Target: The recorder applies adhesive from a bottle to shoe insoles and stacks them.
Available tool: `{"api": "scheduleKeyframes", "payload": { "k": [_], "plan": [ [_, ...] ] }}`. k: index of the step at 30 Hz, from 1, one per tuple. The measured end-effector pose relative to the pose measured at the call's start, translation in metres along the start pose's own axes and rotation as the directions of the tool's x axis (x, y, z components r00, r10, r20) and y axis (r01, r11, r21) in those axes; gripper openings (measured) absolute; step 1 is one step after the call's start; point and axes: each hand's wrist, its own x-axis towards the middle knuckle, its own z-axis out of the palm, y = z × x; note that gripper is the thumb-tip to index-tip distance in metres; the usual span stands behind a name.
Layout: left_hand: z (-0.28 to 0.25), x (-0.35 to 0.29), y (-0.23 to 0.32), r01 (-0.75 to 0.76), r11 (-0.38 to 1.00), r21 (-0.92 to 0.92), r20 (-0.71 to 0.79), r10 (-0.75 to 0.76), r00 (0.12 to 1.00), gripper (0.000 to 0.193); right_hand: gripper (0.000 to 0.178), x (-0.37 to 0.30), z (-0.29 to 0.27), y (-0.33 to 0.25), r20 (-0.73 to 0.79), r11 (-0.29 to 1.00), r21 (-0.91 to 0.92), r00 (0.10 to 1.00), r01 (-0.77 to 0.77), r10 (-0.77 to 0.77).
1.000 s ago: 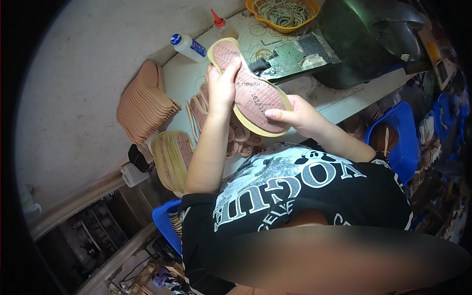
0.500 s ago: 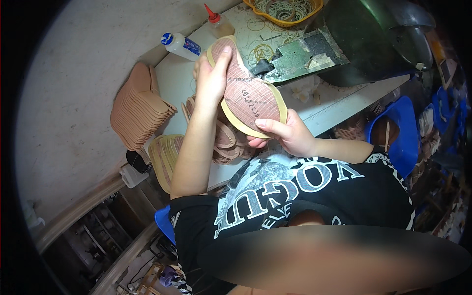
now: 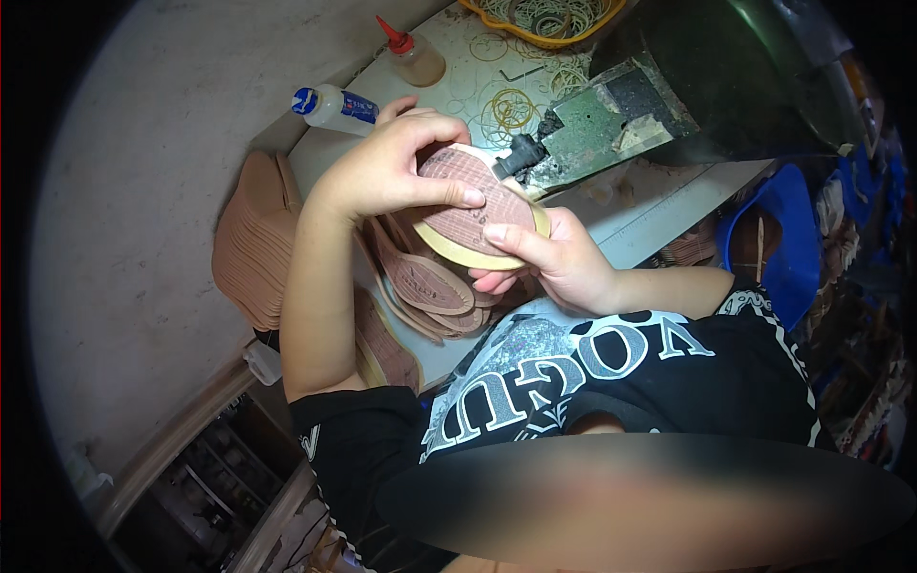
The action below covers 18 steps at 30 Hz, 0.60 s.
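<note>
Both my hands hold a reddish-brown insole [image 3: 458, 226] with a yellow edge and handwriting on its face. My left hand [image 3: 392, 162] arches over its far part, thumb pressed on the face. From the right, my right hand [image 3: 578, 265] pinches the near end, thumb on top and fingers beneath. Against or very near the insole's far right edge is the black head [image 3: 521, 155] of a green machine arm [image 3: 592, 124]; whether they touch I cannot tell. The insole's far end is mostly hidden by my left hand. Below lie several loose insoles [image 3: 430, 285].
A tall stack of tan insoles [image 3: 250, 248] leans by the wall. Behind my left hand are a white bottle with a blue label [image 3: 334, 108] and a red-tipped bottle [image 3: 417, 62]. Farther back sit rubber bands [image 3: 513, 110] and a yellow basket [image 3: 497, 27]. A blue chair [image 3: 798, 239] is at right.
My left hand has shifted from the insole's far end to over its middle. The insole now looks shorter, its far end turned away or bent. My right hand keeps its pinch.
</note>
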Motion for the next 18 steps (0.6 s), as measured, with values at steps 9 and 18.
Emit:
{"api": "scheduleKeyframes", "payload": {
  "k": [9,18],
  "plan": [
    [0.006,-0.015,0.004,0.186,0.905,-0.384,0.088,-0.165,0.982,0.041,0.037,0.001,0.004,-0.005,-0.036,0.998,0.067,0.999,0.021,-0.018],
    [0.021,-0.037,0.016,0.282,0.865,-0.416,-0.029,-0.323,0.946,0.045,0.041,-0.001,0.005,-0.015,-0.018,0.997,0.074,1.000,-0.022,0.023]
  ]
}}
